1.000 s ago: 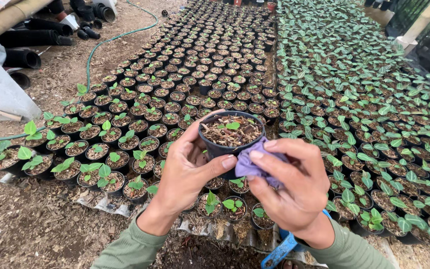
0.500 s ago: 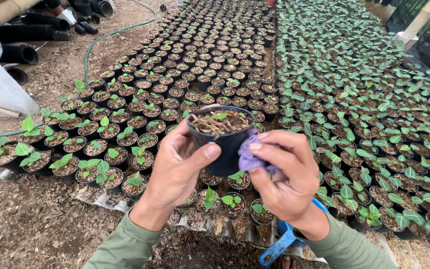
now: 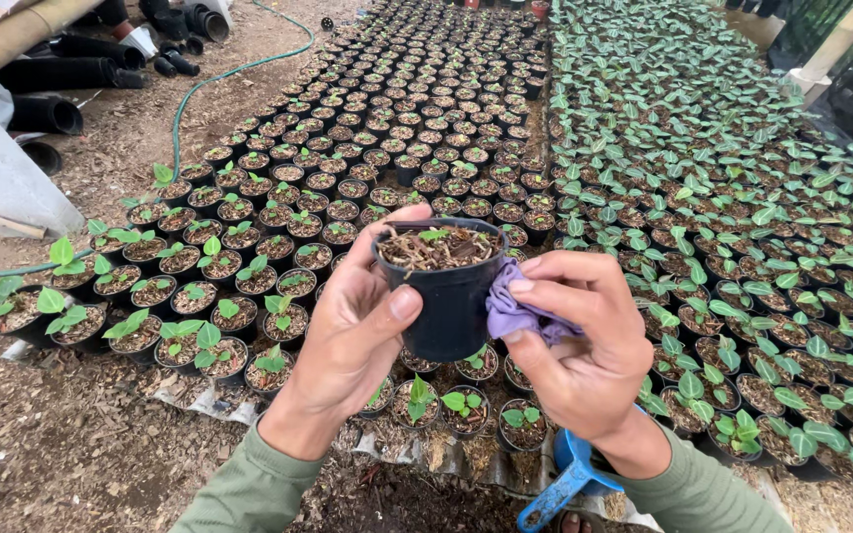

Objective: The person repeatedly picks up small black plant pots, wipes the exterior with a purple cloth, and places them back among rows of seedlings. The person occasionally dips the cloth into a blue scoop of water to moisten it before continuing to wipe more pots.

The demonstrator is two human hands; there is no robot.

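Holding black pot (image 3: 451,296) | seedling in soil | purple cloth (image 3: 517,316) touching

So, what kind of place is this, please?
Most likely a plant nursery: rows of small black pots with seedlings cover the ground, and a green hose lies on the soil.

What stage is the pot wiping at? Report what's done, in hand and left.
Done: cannot tell; none of the pots on the ground shows whether it has been wiped. In hand: the left hand holds one black pot with a small seedling up, while the right hand presses a purple cloth against its side. Left: likely the many rows of pots on the ground.
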